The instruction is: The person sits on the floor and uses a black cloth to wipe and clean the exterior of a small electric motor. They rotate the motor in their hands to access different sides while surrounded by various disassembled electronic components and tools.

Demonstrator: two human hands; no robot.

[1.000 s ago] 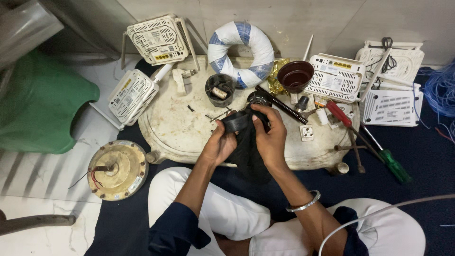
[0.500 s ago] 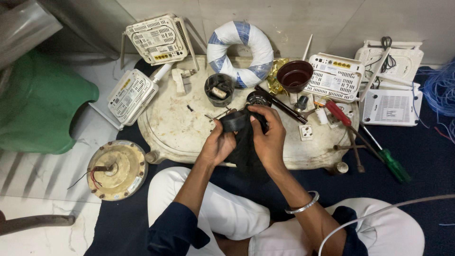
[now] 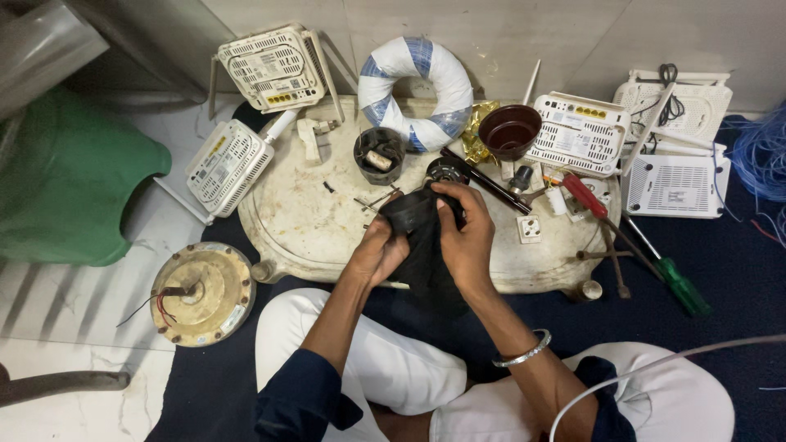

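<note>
Fingers [image 3: 449, 196] of your right hand [image 3: 467, 237] still clench the black part [image 3: 413, 214] above the cream desk [image 3: 311, 221], your left hand [image 3: 378, 250] gripping it below, nothing shifted since a second ago.

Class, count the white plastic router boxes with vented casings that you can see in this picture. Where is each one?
5. One leans at the wall, top left; one lies left of the tray; one sits beside the brown bowl; two lie far right, one behind, one in front. Others may be hidden.
</note>
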